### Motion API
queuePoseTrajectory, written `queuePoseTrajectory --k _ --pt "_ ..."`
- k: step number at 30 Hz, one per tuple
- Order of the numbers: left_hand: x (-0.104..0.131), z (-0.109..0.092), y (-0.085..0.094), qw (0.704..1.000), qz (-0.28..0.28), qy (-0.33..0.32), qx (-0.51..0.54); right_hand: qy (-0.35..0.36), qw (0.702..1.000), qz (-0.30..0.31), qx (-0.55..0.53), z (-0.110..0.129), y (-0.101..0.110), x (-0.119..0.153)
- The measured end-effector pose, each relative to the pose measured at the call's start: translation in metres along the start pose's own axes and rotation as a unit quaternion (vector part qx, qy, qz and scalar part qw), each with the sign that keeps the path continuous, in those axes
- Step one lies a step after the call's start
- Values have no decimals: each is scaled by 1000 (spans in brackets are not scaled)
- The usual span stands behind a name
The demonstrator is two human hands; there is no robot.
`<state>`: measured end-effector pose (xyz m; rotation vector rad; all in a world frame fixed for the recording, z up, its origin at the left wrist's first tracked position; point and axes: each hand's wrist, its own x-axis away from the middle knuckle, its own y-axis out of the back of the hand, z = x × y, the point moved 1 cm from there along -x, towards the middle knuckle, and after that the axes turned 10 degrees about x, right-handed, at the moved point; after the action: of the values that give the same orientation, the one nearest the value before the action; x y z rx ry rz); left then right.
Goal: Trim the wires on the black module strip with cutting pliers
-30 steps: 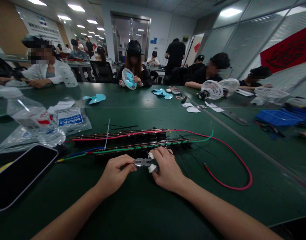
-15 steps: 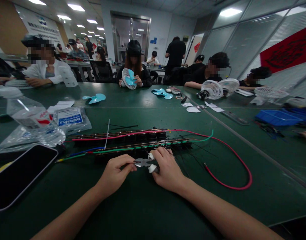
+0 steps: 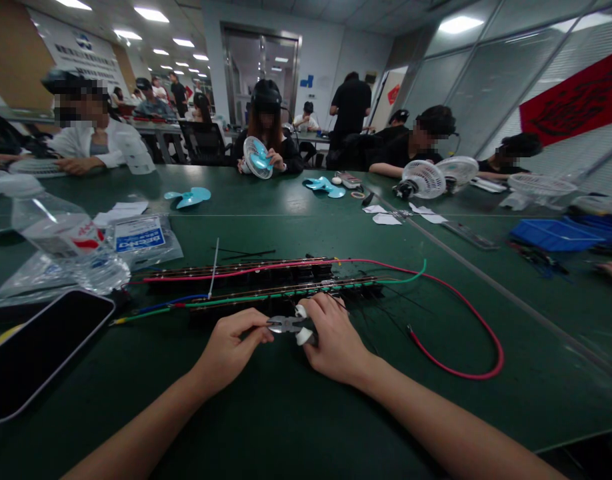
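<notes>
Head view: right hand (image 3: 336, 337) grips pliers (image 3: 286, 325) (bag label (image 3: 140, 235) unclear).

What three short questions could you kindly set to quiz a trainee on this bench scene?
1. Which hand grips the pliers by the handles?
2. Which wire loops out to the right, its loose end turned back toward the wearer's hands? (a) the green one, (b) the red one, (c) the blue one
3. True or false: the phone lies to the right of the pliers.

Key: 1, the right hand; 2, (b), the red one; 3, false, as the phone lies to the left of the pliers.
</notes>
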<state>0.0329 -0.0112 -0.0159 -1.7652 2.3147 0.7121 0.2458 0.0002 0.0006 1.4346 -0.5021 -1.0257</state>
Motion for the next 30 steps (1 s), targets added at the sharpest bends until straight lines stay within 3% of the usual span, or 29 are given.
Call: queuePoseTrajectory --k 30 --pt "-2 -8 -1 1000 -12 -3 -7 -6 1000 0 5 0 -3 0"
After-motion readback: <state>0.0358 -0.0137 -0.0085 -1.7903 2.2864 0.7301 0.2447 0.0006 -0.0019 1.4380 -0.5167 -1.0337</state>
